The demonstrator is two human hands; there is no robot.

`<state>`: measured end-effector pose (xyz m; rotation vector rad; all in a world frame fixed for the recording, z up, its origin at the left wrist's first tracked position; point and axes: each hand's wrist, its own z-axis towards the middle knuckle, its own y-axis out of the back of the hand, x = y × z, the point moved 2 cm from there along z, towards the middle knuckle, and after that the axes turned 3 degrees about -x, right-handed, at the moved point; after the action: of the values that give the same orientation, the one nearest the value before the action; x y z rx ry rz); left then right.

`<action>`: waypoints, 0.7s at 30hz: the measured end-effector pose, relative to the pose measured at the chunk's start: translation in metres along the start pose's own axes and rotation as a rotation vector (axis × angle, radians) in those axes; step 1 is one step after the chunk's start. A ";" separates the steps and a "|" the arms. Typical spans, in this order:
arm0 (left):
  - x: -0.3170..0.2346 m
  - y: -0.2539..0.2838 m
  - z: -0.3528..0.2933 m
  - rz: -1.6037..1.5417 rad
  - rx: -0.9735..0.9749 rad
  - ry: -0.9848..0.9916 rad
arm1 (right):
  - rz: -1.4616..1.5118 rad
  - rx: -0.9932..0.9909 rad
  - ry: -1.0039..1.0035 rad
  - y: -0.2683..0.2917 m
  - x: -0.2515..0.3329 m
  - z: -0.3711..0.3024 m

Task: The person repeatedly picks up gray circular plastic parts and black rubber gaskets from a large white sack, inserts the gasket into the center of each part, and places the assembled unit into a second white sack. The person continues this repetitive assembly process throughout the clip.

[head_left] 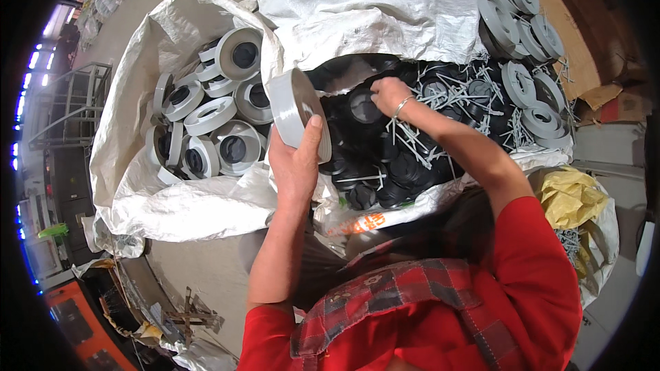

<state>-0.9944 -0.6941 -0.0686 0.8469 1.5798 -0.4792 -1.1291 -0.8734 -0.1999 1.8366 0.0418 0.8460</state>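
Observation:
My left hand (294,165) grips a light grey round plastic ring (297,113), held on edge with the thumb across its face. It is raised between the white sack of grey rings and the heap of black parts. My right hand (390,96), a bracelet at its wrist, reaches into the black heap. Its fingers are bent together at the edge of a round black plastic disc (363,106); what lies between the fingertips is hidden. Thin grey plastic sticks (412,143) are strewn over the black parts (402,177) below this hand.
The open white woven sack (182,216) at left holds several grey rings with black centres (237,148). Another white sack (371,7) covers the far side. Grey rings (498,17) are piled at far right. A yellow bag (570,196) sits near my right elbow.

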 end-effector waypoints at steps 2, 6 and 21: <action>0.003 -0.002 -0.002 -0.122 0.024 0.057 | 0.357 -0.029 0.081 0.027 0.003 -0.009; 0.019 -0.025 -0.011 -0.518 0.188 0.301 | 0.630 0.069 0.027 0.074 0.046 -0.054; 0.021 -0.034 -0.023 -0.533 0.602 0.473 | -0.064 0.056 0.906 0.117 0.049 -0.122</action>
<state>-1.0360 -0.6943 -0.0898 1.0297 2.1540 -1.2524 -1.2022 -0.8068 -0.0547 1.3540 0.6932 1.5715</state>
